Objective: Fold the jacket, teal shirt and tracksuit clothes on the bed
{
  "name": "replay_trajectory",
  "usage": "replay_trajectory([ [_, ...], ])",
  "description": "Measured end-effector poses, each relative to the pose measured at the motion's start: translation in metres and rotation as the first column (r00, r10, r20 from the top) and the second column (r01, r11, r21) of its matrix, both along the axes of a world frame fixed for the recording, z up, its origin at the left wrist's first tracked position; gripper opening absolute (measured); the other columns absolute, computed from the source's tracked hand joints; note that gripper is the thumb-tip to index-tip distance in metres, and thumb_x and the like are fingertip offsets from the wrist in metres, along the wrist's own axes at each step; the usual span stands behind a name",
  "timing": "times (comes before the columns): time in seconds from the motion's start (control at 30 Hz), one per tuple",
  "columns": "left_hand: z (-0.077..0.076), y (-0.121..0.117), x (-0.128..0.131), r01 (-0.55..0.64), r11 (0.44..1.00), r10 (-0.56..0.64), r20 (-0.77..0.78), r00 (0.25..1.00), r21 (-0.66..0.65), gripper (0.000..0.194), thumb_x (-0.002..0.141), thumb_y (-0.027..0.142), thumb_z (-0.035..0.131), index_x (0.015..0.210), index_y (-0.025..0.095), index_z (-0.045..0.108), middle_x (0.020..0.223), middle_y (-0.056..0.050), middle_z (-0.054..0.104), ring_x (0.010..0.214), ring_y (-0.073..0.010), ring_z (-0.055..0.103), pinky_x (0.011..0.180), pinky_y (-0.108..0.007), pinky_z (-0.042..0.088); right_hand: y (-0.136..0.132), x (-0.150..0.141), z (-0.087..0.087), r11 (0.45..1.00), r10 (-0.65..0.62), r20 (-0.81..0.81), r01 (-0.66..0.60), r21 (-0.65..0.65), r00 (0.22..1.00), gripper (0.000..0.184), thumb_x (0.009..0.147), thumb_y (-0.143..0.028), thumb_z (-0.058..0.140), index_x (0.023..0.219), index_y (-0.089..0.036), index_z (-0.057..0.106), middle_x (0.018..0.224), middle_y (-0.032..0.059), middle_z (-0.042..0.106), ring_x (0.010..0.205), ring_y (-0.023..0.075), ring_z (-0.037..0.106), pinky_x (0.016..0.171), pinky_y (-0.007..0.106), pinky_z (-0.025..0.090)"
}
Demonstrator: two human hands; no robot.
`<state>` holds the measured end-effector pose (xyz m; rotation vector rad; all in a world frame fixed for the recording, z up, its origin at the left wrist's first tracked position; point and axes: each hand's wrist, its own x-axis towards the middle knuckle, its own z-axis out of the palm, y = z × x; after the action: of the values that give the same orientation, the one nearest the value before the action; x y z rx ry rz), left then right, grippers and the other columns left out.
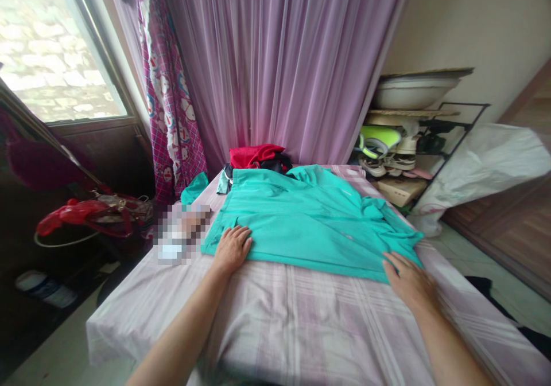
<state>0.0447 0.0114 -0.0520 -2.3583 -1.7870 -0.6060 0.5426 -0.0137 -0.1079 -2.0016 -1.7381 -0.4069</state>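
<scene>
A teal shirt [310, 219] lies spread flat on a table covered with a pale pink checked cloth [301, 323]. My left hand [232, 248] rests palm down on the shirt's near left corner, fingers stretched out. My right hand [408, 280] lies flat at the shirt's near right hem, fingers extended and touching the fabric edge. Neither hand holds anything.
A red garment [253, 155] and dark clothes are piled at the table's far end before a purple curtain [279, 59]. A blurred patch [181, 234] sits left of the shirt. A metal rack [413, 145] with shoes and a basin stands at right, beside a white sack [482, 162].
</scene>
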Motion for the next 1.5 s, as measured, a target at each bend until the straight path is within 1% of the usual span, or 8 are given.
replay_trajectory([
  [0.13, 0.0009, 0.0002, -0.0004, 0.007, 1.0, -0.007, 0.005, 1.0, -0.013, 0.041, 0.099, 0.042, 0.037, 0.126, 0.027, 0.065, 0.135, -0.004, 0.065, 0.131, -0.025, 0.054, 0.115, -0.05, 0.035, 0.0006, 0.002, -0.0029, 0.999, 0.029, 0.009, -0.03, 0.041, 1.0, 0.046, 0.089, -0.039, 0.037, 0.109, -0.024, 0.076, 0.118, 0.009, 0.073, 0.107, 0.0282, 0.066, 0.085, 0.043, 0.055],
  [0.37, 0.002, 0.0004, 0.0001, 0.008, 1.0, -0.007, 0.019, 1.0, -0.025, 0.043, 0.1, 0.044, 0.037, 0.127, 0.026, 0.064, 0.134, -0.005, 0.066, 0.13, -0.0257, 0.055, 0.114, -0.049, 0.035, 0.0003, 0.0045, -0.0037, 0.999, 0.02, 0.018, -0.021, 0.027, 1.0, 0.045, 0.089, -0.041, 0.038, 0.109, -0.026, 0.076, 0.118, 0.0075, 0.072, 0.107, 0.0268, 0.066, 0.085, 0.04, 0.055],
  [0.5, 0.0016, 0.0, -0.0002, 0.014, 1.0, -0.014, 0.023, 1.0, -0.018, 0.043, 0.1, 0.044, 0.037, 0.127, 0.025, 0.064, 0.133, -0.005, 0.066, 0.129, -0.0261, 0.055, 0.114, -0.049, 0.035, -0.0003, 0.0055, -0.0033, 0.999, 0.029, 0.03, -0.03, 0.03, 0.999, 0.045, 0.09, -0.041, 0.038, 0.108, -0.025, 0.076, 0.118, 0.0084, 0.072, 0.106, 0.0273, 0.066, 0.083, 0.041, 0.055],
  [0.83, -0.001, 0.0011, 0.0005, 0.002, 1.0, -0.002, 0.024, 1.0, 0.002, 0.042, 0.099, 0.042, 0.038, 0.125, 0.025, 0.065, 0.132, -0.006, 0.067, 0.129, -0.0258, 0.055, 0.114, -0.049, 0.036, -0.0009, 0.003, -0.0009, 0.999, 0.031, 0.0, -0.031, 0.035, 1.0, 0.04, 0.088, -0.038, 0.044, 0.107, -0.026, 0.077, 0.117, 0.0085, 0.073, 0.105, 0.0275, 0.066, 0.084, 0.041, 0.056],
  [1.03, 0.0003, 0.0012, 0.0002, 0.005, 1.0, -0.004, 0.015, 1.0, -0.012, 0.042, 0.099, 0.042, 0.037, 0.126, 0.026, 0.065, 0.133, -0.005, 0.066, 0.13, -0.0259, 0.055, 0.114, -0.049, 0.035, -0.0019, 0.0015, 0.001, 0.999, 0.047, 0.012, -0.047, 0.024, 0.999, 0.045, 0.09, -0.039, 0.038, 0.108, -0.022, 0.076, 0.119, 0.0115, 0.072, 0.105, 0.0299, 0.066, 0.084, 0.045, 0.056],
  [1.23, 0.0005, 0.0015, -0.0009, 0.006, 1.0, -0.006, 0.005, 1.0, -0.025, 0.043, 0.1, 0.042, 0.036, 0.127, 0.023, 0.064, 0.135, -0.005, 0.065, 0.13, -0.027, 0.054, 0.114, -0.052, 0.035, -0.0032, -0.0018, 0.0026, 0.999, 0.037, 0.005, -0.037, 0.033, 0.999, 0.045, 0.091, -0.039, 0.036, 0.107, -0.024, 0.076, 0.118, 0.0093, 0.072, 0.107, 0.0282, 0.065, 0.086, 0.044, 0.055],
  [1.37, -0.0002, 0.0023, -0.0013, 0.007, 1.0, -0.007, 0.0, 1.0, -0.015, 0.043, 0.099, 0.042, 0.037, 0.126, 0.023, 0.065, 0.133, -0.007, 0.066, 0.129, -0.0273, 0.055, 0.113, -0.052, 0.037, -0.0033, -0.0023, 0.0039, 0.999, 0.046, -0.012, -0.046, 0.013, 0.999, 0.046, 0.09, -0.039, 0.036, 0.108, -0.022, 0.075, 0.118, 0.0109, 0.072, 0.109, 0.0293, 0.065, 0.09, 0.046, 0.054],
  [1.5, 0.0, 0.0027, -0.0015, 0.012, 1.0, -0.012, 0.002, 1.0, 0.0, 0.043, 0.099, 0.043, 0.037, 0.126, 0.025, 0.066, 0.134, -0.006, 0.066, 0.129, -0.0266, 0.056, 0.113, -0.051, 0.037, -0.0039, -0.0041, 0.0059, 0.999, 0.039, -0.033, -0.039, 0.007, 0.999, 0.046, 0.09, -0.038, 0.037, 0.109, -0.021, 0.075, 0.12, 0.0119, 0.071, 0.109, 0.0305, 0.064, 0.09, 0.047, 0.053],
])
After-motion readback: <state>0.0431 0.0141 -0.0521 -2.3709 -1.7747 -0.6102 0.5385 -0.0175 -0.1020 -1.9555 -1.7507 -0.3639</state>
